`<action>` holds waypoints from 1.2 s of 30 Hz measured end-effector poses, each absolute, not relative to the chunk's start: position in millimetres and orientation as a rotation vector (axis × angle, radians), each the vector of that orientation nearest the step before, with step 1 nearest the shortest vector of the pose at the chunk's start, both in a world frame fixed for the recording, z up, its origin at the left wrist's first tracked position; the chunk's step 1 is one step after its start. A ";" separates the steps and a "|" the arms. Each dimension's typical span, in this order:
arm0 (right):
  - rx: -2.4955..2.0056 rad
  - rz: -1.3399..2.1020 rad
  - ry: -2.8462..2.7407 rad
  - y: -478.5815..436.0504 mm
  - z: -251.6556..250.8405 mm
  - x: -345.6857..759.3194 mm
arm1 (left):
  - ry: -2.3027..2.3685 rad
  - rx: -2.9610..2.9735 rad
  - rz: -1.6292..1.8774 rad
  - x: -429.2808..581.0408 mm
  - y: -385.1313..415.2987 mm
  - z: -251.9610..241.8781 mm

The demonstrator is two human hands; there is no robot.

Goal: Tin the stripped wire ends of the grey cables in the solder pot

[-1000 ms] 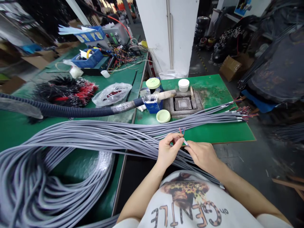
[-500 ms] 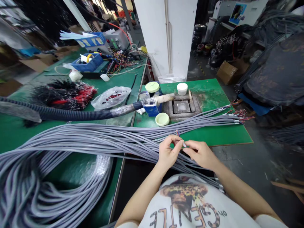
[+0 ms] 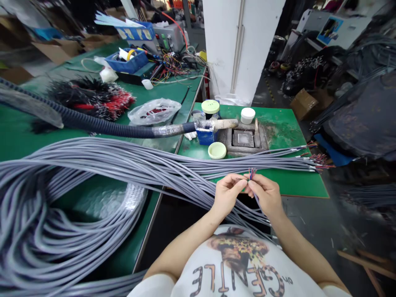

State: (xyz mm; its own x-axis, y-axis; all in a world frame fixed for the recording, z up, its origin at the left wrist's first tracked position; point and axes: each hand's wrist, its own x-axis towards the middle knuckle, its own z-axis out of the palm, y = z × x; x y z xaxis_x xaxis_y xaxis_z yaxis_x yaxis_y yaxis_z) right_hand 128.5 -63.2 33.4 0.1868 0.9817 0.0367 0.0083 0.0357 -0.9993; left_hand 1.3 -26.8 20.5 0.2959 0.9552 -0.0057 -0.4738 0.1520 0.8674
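My left hand (image 3: pixel 228 194) and my right hand (image 3: pixel 266 194) meet just below the green table's near edge, fingers pinched together. Between the fingertips stands the stripped end of one grey cable, its thin red and blue wire ends (image 3: pixel 251 172) sticking up. Both hands pinch that cable end. A thick bundle of long grey cables (image 3: pixel 130 165) runs from a big coil at the left across the table under my hands. Their stripped ends (image 3: pixel 315 161) fan out at the right edge.
A small green table (image 3: pixel 293 181) holds a metal solder pot (image 3: pixel 244 138), a pale green lid (image 3: pixel 217 150), a white jar (image 3: pixel 248 115) and a blue container (image 3: pixel 206 134). A black corrugated hose (image 3: pixel 108 128) crosses the left bench. Behind lie a plastic bag (image 3: pixel 154 111) and red-black wire bundles (image 3: pixel 93 97).
My hands have lifted slightly and come closer together, turning the cable end upright so its coloured wires point up. The camera view shifted a little to the left.
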 end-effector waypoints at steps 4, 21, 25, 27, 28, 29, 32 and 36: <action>-1.322 0.875 -1.168 -63.6 37.4 128.7 | 0.628 0.813 1.156 1.0 -25.0 23.6; -1.269 1.064 -1.134 -49.5 49.1 130.0 | 0.608 1.112 1.127 -14.4 -15.9 16.7; -1.303 1.059 -1.204 -48.9 50.4 128.8 | 0.651 1.196 1.139 -20.3 -12.6 22.7; -1.269 1.105 -1.169 -48.9 49.0 126.5 | 0.679 1.254 1.172 -21.6 -12.0 24.3; -1.232 1.147 -1.127 -48.9 48.3 125.2 | 0.687 1.271 1.189 -21.6 -12.0 24.4; -1.187 1.201 -1.075 -48.8 47.7 124.0 | 0.689 1.279 1.203 -21.4 -12.1 23.9; -1.058 1.378 -0.967 -47.9 46.3 123.3 | 0.680 1.275 1.212 -20.4 -12.7 21.3; -1.062 1.426 -1.083 -44.1 45.2 126.2 | 0.675 1.330 1.285 -23.3 -11.8 22.7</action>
